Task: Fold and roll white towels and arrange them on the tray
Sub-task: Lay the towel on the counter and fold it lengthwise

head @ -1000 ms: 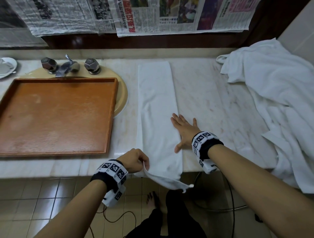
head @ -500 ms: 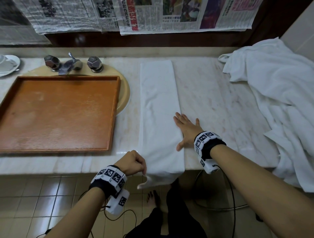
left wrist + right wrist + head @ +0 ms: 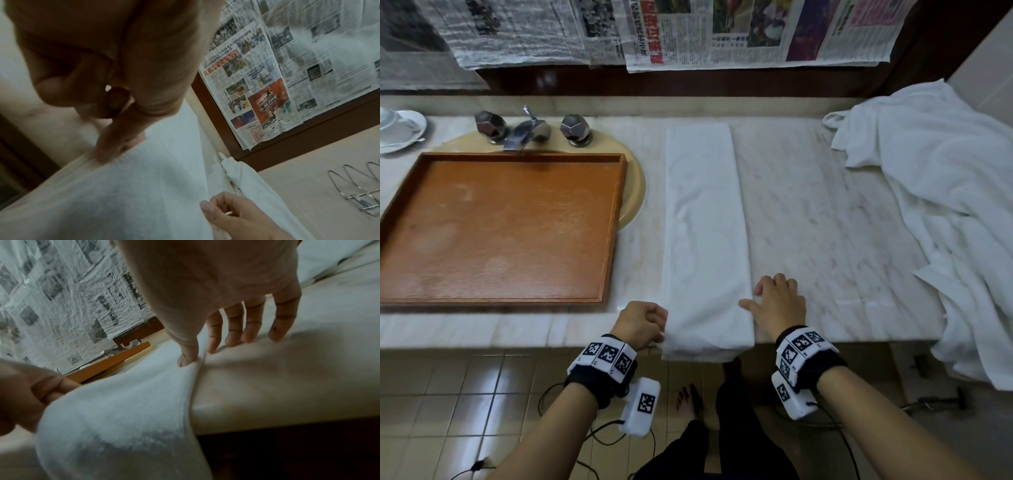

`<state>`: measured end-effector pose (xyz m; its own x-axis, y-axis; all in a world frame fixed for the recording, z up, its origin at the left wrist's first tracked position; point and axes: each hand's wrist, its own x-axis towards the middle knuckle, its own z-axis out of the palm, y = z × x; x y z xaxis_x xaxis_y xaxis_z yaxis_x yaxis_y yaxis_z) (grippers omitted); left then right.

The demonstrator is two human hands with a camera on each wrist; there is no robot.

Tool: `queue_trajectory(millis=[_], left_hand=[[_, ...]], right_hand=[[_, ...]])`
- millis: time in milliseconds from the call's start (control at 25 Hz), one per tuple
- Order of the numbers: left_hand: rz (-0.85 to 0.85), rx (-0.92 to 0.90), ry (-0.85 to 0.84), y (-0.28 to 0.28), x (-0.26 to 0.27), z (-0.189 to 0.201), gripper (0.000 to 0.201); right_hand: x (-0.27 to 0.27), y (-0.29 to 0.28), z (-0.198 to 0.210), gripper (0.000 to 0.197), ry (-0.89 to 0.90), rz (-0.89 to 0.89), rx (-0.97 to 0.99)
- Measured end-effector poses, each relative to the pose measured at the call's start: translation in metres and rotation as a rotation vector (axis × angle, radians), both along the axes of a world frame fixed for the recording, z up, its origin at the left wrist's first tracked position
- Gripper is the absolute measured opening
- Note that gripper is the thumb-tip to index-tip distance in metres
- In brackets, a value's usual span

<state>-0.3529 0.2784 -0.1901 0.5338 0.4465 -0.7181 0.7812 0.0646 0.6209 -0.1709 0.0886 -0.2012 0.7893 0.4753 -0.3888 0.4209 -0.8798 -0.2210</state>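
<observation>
head view: a white towel lies folded into one long strip on the marble counter, running from 12 o'clock down to 6 o'clock, with its near end draped just over the counter's front edge. the left hand sits at the strip's near left corner, at about 7 o'clock of the towel, fingers curled tight; in the left wrist view its fingertips pinch the towel's edge. the right hand is at the near right edge, about 5 o'clock of the towel, fingers bent loosely with tips resting on the counter and the thumb pressing on the towel's edge; it grips nothing that i can see.

the wooden tray lies at 9 o'clock of the towel, over the basin below the tap, and holds no towel. a heap of loose white towels sits at 3 o'clock, unfolded. newspaper covers the wall at 12 o'clock, and a white dish is at the far left.

by my reading the lengthwise fold of this first towel is done; the roll from the near end has not started. still left: rolling it, setting it on the tray, then the heap.
</observation>
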Motion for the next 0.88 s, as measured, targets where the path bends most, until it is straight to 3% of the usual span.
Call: queue_trajectory(millis=[120,200,320,440,520,680,880], left_hand=[[0.030,-0.007,0.044,-0.003,-0.003,0.006,0.021],[0.040,-0.003,0.054,-0.005,-0.004,0.009,0.007],[0.097,-0.025,0.030,-0.006,-0.004,0.010,0.013],[0.102,-0.078,0.078,-0.005,-0.003,0.008,0.015],[0.112,-0.102,0.088,-0.004,-0.005,0.007,0.014],[0.120,-0.117,0.061,-0.006,-0.006,0.009,0.012],[-0.010,-0.064,0.069,-0.003,-0.011,0.010,0.018]], right_hand=[[0.000,0.008,0.007,0.035,0.044,-0.015,-0.028],[-0.005,0.019,0.013,0.043,-0.032,0.076,0.023],[-0.022,0.057,0.022,0.036,0.020,0.476,0.267],[-0.033,0.092,0.022,0.033,0.030,0.966,0.160],[-0.034,0.108,0.023,0.027,-0.044,1.119,0.059],[-0.032,0.122,0.029,0.017,-0.165,1.242,-0.042],[-0.031,0.133,0.033,0.027,-0.294,1.318,-0.126]])
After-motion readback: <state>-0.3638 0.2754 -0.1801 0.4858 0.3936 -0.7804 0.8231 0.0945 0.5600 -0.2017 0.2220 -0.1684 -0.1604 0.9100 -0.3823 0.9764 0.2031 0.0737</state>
